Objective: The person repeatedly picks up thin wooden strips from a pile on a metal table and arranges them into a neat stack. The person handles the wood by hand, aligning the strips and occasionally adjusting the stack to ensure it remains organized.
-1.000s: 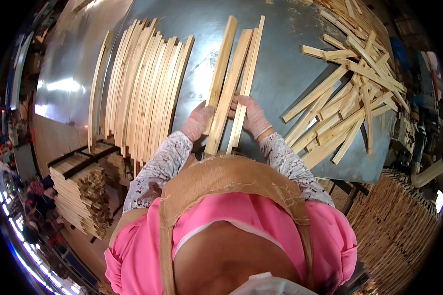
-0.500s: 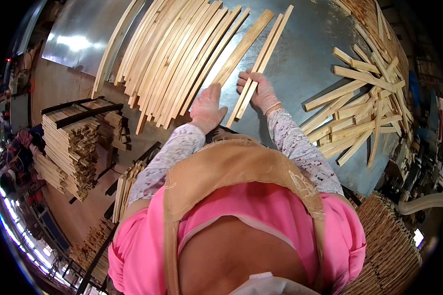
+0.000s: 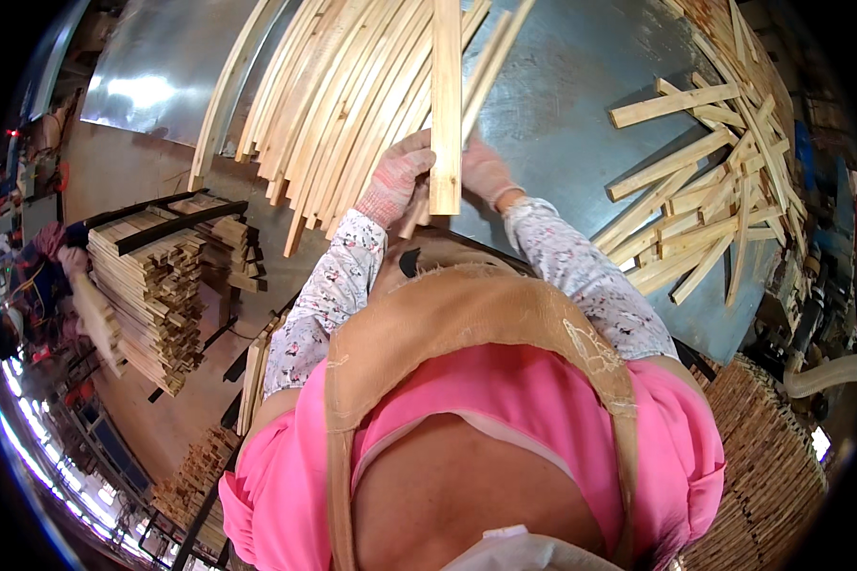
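A wide wooden strip (image 3: 447, 105) stands raised in front of me, its near end tilted up toward my chest. My left hand (image 3: 400, 176), in a pale knitted glove, is closed on its left edge with the thumb against the wood. Close to the right edge is my gloved right hand (image 3: 487, 174), its fingers hidden behind the strip. Two narrow wooden strips (image 3: 497, 62) pass behind the raised one, next to my right hand. To the left, a row of wooden strips (image 3: 343, 105) lies side by side on the metal table (image 3: 562, 105).
A loose heap of short wooden pieces (image 3: 705, 205) covers the table's right side. On the left stands a stack of wood (image 3: 157, 295), with a co-worker's hand (image 3: 71, 259) beside it. More stacked wood (image 3: 757, 457) is at the lower right, near a hose (image 3: 833, 374).
The wide strip has been lifted off the table and drawn toward me by my left hand. My right hand and the two narrow strips have shifted left, toward the row.
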The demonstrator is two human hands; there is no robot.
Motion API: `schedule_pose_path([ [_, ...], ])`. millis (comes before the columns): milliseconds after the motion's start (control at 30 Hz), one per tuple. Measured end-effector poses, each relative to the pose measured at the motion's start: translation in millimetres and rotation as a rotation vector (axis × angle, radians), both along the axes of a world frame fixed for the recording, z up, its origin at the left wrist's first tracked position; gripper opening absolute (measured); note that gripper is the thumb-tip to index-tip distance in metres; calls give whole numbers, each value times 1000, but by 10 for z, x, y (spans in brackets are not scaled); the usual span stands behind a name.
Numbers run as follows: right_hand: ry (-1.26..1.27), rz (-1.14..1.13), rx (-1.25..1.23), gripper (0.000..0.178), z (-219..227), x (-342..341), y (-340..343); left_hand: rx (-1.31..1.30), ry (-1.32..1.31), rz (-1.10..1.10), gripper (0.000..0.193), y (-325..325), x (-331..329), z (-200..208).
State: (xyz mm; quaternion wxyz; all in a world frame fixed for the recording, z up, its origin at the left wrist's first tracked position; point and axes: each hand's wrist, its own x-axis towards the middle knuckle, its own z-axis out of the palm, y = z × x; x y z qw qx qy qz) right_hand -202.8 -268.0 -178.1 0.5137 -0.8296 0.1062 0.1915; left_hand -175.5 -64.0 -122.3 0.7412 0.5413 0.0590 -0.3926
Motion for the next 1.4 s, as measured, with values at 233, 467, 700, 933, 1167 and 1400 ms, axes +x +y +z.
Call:
schedule_pose_path([
  [233, 153, 101, -201, 99, 111, 168, 478, 552, -467, 58, 47, 689, 420, 53],
  [467, 17, -60, -273, 73, 356, -25, -487, 1141, -943, -42, 51, 2649, 1014, -486],
  [700, -19, -899, -907, 94, 375, 275, -2636, 798, -748, 319, 53, 760, 1081, -92],
  [933, -26, -1096, -192, 78, -184, 347, -2755, 432, -653, -217, 48, -2245, 1028, -331],
  [1167, 59, -908, -1084, 94, -55, -722, -3430, 121, 60, -528, 23, -3132, 891, -496],
  [1400, -6, -1145, -519, 94, 44, -859, -3180, 697, -622, -499, 47, -2214, 389, -525],
])
